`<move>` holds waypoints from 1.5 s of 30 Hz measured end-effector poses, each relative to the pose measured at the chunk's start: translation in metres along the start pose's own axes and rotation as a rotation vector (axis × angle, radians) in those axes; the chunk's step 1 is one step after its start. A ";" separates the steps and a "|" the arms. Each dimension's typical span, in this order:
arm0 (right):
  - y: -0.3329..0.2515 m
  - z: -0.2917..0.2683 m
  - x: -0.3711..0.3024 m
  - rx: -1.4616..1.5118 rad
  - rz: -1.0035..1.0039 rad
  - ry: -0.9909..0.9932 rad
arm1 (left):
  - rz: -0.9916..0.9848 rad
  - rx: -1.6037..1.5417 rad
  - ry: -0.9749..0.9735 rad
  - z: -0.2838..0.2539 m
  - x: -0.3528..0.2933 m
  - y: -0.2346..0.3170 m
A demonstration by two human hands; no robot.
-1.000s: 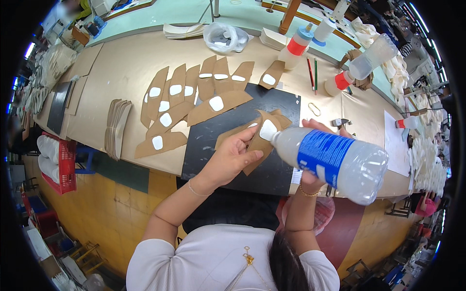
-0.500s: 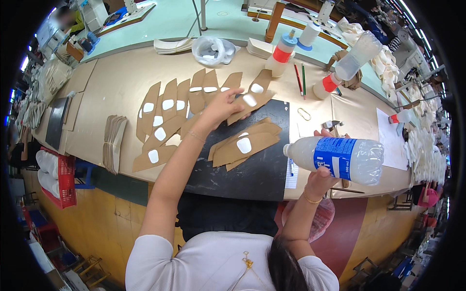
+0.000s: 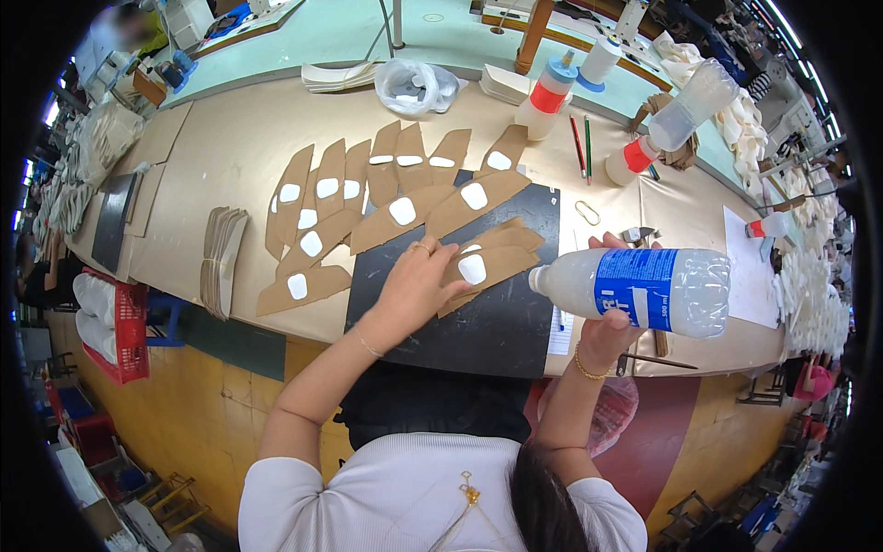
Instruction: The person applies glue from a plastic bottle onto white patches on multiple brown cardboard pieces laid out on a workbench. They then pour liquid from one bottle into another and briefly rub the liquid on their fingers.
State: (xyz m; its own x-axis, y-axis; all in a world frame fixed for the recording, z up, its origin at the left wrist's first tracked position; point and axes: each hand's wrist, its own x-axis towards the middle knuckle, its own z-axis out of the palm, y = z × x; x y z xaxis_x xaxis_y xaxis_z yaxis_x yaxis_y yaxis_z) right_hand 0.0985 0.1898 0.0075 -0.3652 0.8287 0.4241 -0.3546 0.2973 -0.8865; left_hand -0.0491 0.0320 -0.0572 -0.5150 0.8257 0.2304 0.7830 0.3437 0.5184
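Observation:
Lying on its side in my right hand (image 3: pixel 608 337) is a clear plastic bottle (image 3: pixel 635 291) with a blue label and whitish contents, its narrow tip pointing left. My left hand (image 3: pixel 411 283) has its thumb and fingers closed at the left end of a small stack of brown cut pieces (image 3: pixel 501 267); the top one bears a white patch. Under the stack lies a black board (image 3: pixel 405 342). Behind and left of it, more brown pieces (image 3: pixel 317 241) with white patches are spread out, partly overlapping. One such piece (image 3: pixel 483 204) rests across the board's far edge.
Bundled brown pieces (image 3: pixel 223 262) stand at the left. Farther back are a plastic bag (image 3: pixel 414 89), a red-banded bottle (image 3: pixel 546 101) and two pencils (image 3: pixel 582 147). Another red-banded bottle (image 3: pixel 629 163) leans at the right. A red basket (image 3: pixel 129 331) stands beyond the table's left edge.
My left hand has laid down a brown piece at the board's far edge, let it go and moved back to the stack. The bottle stays in my right hand, nearly unmoved.

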 end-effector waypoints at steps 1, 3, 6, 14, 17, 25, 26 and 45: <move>0.000 0.000 0.000 0.004 0.002 -0.001 | -0.024 0.033 0.001 0.002 -0.004 0.005; -0.002 -0.002 -0.002 0.020 -0.006 -0.011 | -0.069 0.093 0.001 0.006 -0.011 0.013; -0.002 -0.006 -0.002 0.031 -0.006 -0.012 | -0.033 0.072 0.098 0.010 -0.016 0.012; -0.005 -0.005 -0.007 0.075 0.019 -0.024 | -0.215 -0.106 -0.016 0.005 -0.004 0.004; -0.005 -0.009 -0.008 0.074 0.008 -0.035 | -0.285 -0.130 -0.089 0.001 0.001 0.002; -0.006 -0.016 -0.011 0.081 0.027 0.007 | -0.248 -0.249 -0.254 -0.011 0.004 0.010; -0.006 -0.016 -0.012 0.110 0.024 0.005 | -0.314 -0.408 -0.319 -0.015 0.006 0.014; -0.005 0.022 -0.019 0.188 -0.063 0.006 | -0.429 -1.556 -0.338 -0.027 -0.010 0.062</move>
State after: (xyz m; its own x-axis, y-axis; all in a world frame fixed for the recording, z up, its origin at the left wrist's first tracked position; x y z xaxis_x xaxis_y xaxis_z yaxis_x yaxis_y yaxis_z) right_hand 0.0884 0.1620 0.0078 -0.3323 0.8143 0.4760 -0.5314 0.2553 -0.8077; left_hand -0.0045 0.0330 -0.0053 -0.3304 0.9202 -0.2099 -0.5746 -0.0196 0.8182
